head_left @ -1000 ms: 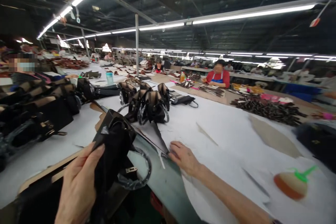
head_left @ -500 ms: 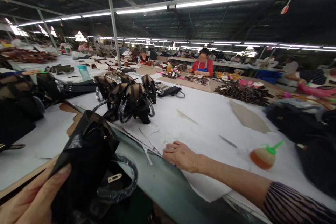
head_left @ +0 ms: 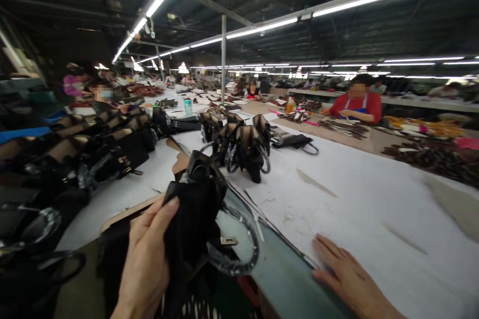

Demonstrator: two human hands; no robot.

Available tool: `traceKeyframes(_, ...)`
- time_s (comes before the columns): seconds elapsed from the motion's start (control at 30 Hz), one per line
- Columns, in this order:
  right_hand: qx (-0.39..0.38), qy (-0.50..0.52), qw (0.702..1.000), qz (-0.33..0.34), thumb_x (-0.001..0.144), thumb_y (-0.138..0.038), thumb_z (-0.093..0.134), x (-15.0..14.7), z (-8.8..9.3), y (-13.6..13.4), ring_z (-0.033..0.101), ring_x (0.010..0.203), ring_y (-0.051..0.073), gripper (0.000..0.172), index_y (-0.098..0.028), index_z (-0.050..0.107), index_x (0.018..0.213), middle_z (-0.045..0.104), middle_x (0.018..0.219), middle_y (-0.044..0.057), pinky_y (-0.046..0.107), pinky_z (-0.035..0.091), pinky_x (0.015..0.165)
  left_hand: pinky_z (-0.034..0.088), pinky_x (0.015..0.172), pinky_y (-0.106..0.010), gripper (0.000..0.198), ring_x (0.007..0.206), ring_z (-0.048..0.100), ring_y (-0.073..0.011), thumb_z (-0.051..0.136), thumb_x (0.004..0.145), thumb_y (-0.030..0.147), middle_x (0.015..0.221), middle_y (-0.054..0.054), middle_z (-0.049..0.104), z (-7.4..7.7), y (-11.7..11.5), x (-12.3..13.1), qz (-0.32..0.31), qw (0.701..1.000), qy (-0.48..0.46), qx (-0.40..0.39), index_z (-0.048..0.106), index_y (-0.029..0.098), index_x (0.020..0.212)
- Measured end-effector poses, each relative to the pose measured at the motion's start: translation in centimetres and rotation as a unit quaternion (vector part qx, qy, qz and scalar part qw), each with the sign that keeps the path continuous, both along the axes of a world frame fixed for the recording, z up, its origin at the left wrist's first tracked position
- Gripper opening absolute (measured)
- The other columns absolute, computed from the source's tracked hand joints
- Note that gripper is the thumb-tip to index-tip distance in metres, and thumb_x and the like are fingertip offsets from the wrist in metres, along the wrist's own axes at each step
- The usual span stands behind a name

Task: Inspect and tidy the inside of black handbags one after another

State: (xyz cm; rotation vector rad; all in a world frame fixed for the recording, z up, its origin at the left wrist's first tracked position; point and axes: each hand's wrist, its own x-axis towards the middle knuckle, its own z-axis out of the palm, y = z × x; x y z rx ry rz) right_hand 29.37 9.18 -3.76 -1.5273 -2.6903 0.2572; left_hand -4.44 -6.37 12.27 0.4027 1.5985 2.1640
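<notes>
My left hand (head_left: 147, 251) is closed on a black handbag (head_left: 190, 212), with the thumb pressed on its dark side. The bag hangs tilted by the table's front edge. One wrapped loop handle (head_left: 239, 264) sticks out to the right, near a small gold-coloured fitting (head_left: 228, 241). My right hand (head_left: 346, 271) rests on the white table covering near the edge, fingers stretched out and holding nothing. A group of similar bags (head_left: 247, 147) stands on the table just beyond the held one.
Many black bags (head_left: 112, 154) crowd the left side. A pointed sliver (head_left: 316, 182) and a blurred thin tool (head_left: 404, 238) lie on the white surface (head_left: 359, 194). Bundles of dark strips (head_left: 422, 157) are at the right. A co-worker in red (head_left: 357, 104) sits across the table; others sit left.
The view has swung left, bringing more bags and seated people into sight. My right hand has drawn back toward me along the table edge. My left hand still grips the handbag.
</notes>
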Motion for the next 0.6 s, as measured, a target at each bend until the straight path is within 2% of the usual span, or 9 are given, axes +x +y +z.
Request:
traceKeyframes(0.1, 0.015, 0.109, 0.993, -0.041, 0.077, -0.048, 0.048, -2.5, 3.7, -1.3, 0.036, 0.124, 0.032, 0.059, -0.011, 0.053, 0.124, 0.04, 0.136, 0.015, 0.049, 0.026, 0.105, 0.05, 0.057, -0.023, 0.028, 0.059, 0.062, -0.0152, 0.072, 0.061, 0.036, 0.064, 0.002, 0.065, -0.5, -0.1, 0.6, -0.031, 0.997, -0.063, 0.019, 0.067, 0.018, 0.081)
traceKeyframes(0.17, -0.07, 0.233, 0.968, -0.057, 0.081, -0.052, 0.044, -5.8, 7.1, -3.6, 0.036, 0.125, 0.028, 0.058, -0.019, 0.046, 0.129, 0.04, 0.137, 0.009, 0.045, 0.03, 0.105, 0.048, 0.055, -0.02, 0.028, 0.058, 0.06, -0.0136, 0.073, 0.06, 0.035, 0.062, 0.003, 0.064, -1.2, -0.2, 1.2, -0.058, 0.991, -0.114, 0.036, 0.066, 0.018, 0.08)
traceKeyframes(0.2, -0.14, 0.286, 0.946, -0.057, 0.08, -0.054, 0.046, -7.8, 8.7, -4.8, 0.039, 0.123, 0.027, 0.058, -0.022, 0.045, 0.128, 0.044, 0.135, 0.008, 0.043, 0.034, 0.102, 0.047, 0.054, -0.019, 0.028, 0.057, 0.059, -0.0129, 0.074, 0.059, 0.034, 0.061, 0.004, 0.063, -1.5, -0.3, 1.6, -0.068, 0.988, -0.13, 0.043, 0.066, 0.018, 0.081)
traceKeyframes(0.27, -0.279, 0.393, 0.875, -0.044, 0.079, -0.052, 0.052, -12.0, 11.1, -6.9, 0.051, 0.112, 0.024, 0.057, -0.022, 0.044, 0.126, 0.054, 0.124, 0.009, 0.035, 0.045, 0.091, 0.044, 0.051, -0.018, 0.027, 0.054, 0.056, -0.0108, 0.074, 0.061, 0.034, 0.06, 0.004, 0.06, -2.1, -0.5, 2.3, -0.087, 0.985, -0.14, 0.052, 0.065, 0.018, 0.08)
traceKeyframes(0.33, -0.41, 0.436, 0.801, -0.007, 0.073, -0.047, 0.061, -15.5, 12.1, -8.2, 0.063, 0.079, 0.019, 0.047, -0.017, 0.053, 0.108, 0.064, 0.093, 0.008, 0.028, 0.051, 0.068, 0.04, 0.049, -0.017, 0.021, 0.05, 0.05, -0.0082, 0.071, 0.065, 0.034, 0.057, 0.005, 0.056, -2.6, -0.9, 2.7, -0.127, 0.981, -0.133, 0.058, 0.062, 0.017, 0.075)
traceKeyframes(0.37, -0.465, 0.44, 0.768, 0.001, 0.073, -0.045, 0.061, -16.7, 12.1, -8.4, 0.06, 0.06, 0.015, 0.036, -0.015, 0.056, 0.092, 0.063, 0.077, 0.005, 0.023, 0.048, 0.053, 0.038, 0.049, -0.017, 0.02, 0.049, 0.046, -0.0071, 0.07, 0.067, 0.033, 0.056, 0.005, 0.053, -2.7, -1.2, 2.6, -0.149, 0.98, -0.118, 0.063, 0.06, 0.017, 0.069)
traceKeyframes(0.43, -0.53, 0.434, 0.729, 0.004, 0.07, -0.04, 0.062, -18.2, 11.4, -7.9, 0.038, 0.037, 0.004, 0.027, -0.016, 0.049, 0.071, 0.052, 0.057, -0.003, 0.017, 0.027, 0.035, 0.037, 0.051, -0.017, 0.024, 0.051, 0.043, -0.0065, 0.068, 0.07, 0.033, 0.054, 0.005, 0.048, -2.9, -2.1, 1.3, -0.183, 0.977, -0.073, 0.078, 0.055, 0.015, 0.06)
traceKeyframes(0.5, -0.528, 0.41, 0.743, -0.007, 0.07, -0.038, 0.062, -18.2, 10.4, -6.2, 0.019, 0.035, 0.001, 0.028, -0.018, 0.043, 0.068, 0.04, 0.05, -0.008, 0.017, 0.011, 0.035, 0.039, 0.055, -0.017, 0.028, 0.055, 0.043, -0.0072, 0.068, 0.07, 0.035, 0.057, 0.003, 0.047, -2.9, -3.5, -1.5, -0.184, 0.977, -0.045, 0.095, 0.052, 0.014, 0.058)
traceKeyframes(0.6, -0.428, 0.317, 0.845, 0.04, 0.075, -0.04, 0.054, -16.5, 9.1, -1.7, 0.019, 0.039, 0.004, 0.025, -0.019, 0.043, 0.068, 0.029, 0.049, -0.01, 0.019, 0.012, 0.038, 0.035, 0.049, -0.017, 0.028, 0.05, 0.038, -0.0052, 0.073, 0.063, 0.031, 0.061, 0.004, 0.048, -3.6, -6.9, -6.9, -0.17, 0.977, -0.093, 0.094, 0.051, 0.015, 0.06)
